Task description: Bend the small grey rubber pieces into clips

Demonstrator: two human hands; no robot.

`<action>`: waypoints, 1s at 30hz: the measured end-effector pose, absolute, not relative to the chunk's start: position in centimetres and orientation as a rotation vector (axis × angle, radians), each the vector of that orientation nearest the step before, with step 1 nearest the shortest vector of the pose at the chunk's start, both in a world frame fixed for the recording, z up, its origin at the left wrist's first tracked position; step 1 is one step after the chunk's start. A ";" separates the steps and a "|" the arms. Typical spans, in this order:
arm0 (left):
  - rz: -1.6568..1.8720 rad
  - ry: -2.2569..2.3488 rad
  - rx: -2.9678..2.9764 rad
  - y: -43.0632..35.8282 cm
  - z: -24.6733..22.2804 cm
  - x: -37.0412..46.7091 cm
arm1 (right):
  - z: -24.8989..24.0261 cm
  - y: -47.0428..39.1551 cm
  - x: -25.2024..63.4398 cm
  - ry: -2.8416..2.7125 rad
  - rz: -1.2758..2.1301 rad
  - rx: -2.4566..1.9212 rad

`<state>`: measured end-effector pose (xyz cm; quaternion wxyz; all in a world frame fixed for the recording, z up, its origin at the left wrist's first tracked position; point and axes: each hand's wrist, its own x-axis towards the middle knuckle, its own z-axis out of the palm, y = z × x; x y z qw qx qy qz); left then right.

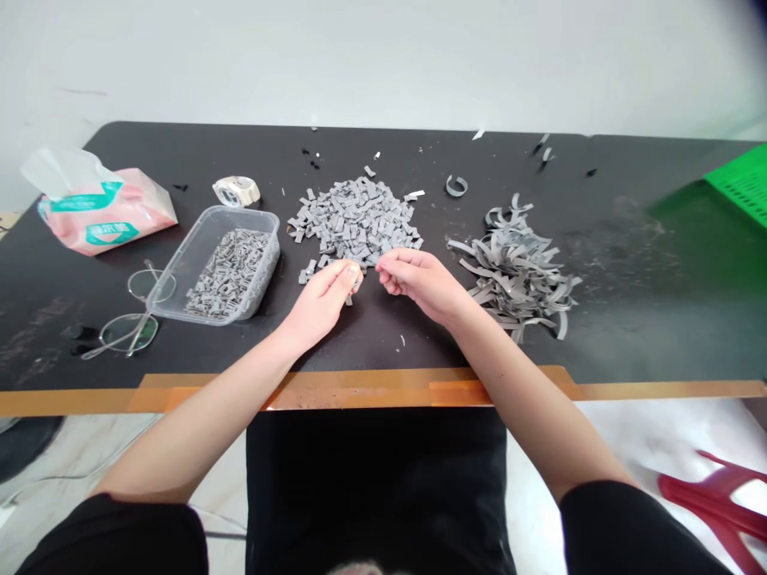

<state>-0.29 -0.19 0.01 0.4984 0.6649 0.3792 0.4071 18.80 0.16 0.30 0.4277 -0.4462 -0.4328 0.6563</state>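
- A small hand-assembly or piecework station, more workshop than home — plain white wall, pale floor.
- A black worktop (629, 319) with a taped orange front edge carries bulk stock: a heap of small grey cut pieces (356, 220), a tangle of grey offcut strips (518, 267) and a clear plastic tub (180, 279) part-filled with sorted pieces.
- Scraps litter the surface.
- A green plastic crate (743, 184) stands at the far right — a red plastic stool (719, 495) beside the seat.

Tissue pack (105, 209), tape roll (236, 191), glasses (135, 307), green basket (743, 184), red stool (716, 495).
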 end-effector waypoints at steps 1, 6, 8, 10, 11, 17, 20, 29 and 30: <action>0.982 0.913 1.585 -0.2 0.0 -0.2 | 0.3 0.1 18.8 -1.090 1.642 -1.108; 0.958 0.918 1.491 -0.2 0.1 -0.1 | 0.5 -0.1 19.0 -1.204 1.685 -0.990; 0.949 0.928 1.484 -0.2 0.3 -0.1 | 0.5 -0.3 19.1 -1.259 1.731 -0.926; 0.942 0.948 1.484 -0.3 0.4 0.0 | 0.4 -0.4 19.2 -1.301 1.768 -0.897; 0.940 0.959 1.479 -0.3 0.5 0.0 | 0.3 -0.4 19.1 -1.316 1.776 -0.901; 0.878 1.014 1.506 -0.1 0.8 0.0 | 0.3 -0.1 19.0 -1.285 1.866 -0.995; 0.827 1.067 1.616 0.1 0.7 -0.2 | 0.4 0.0 19.1 -1.255 1.974 -0.981; 0.821 0.943 1.659 0.2 0.8 -0.4 | 0.3 -0.1 19.4 -1.244 2.016 -0.848; 0.836 0.930 1.652 0.1 0.8 -0.4 | 0.4 -0.1 19.4 -1.240 2.012 -0.831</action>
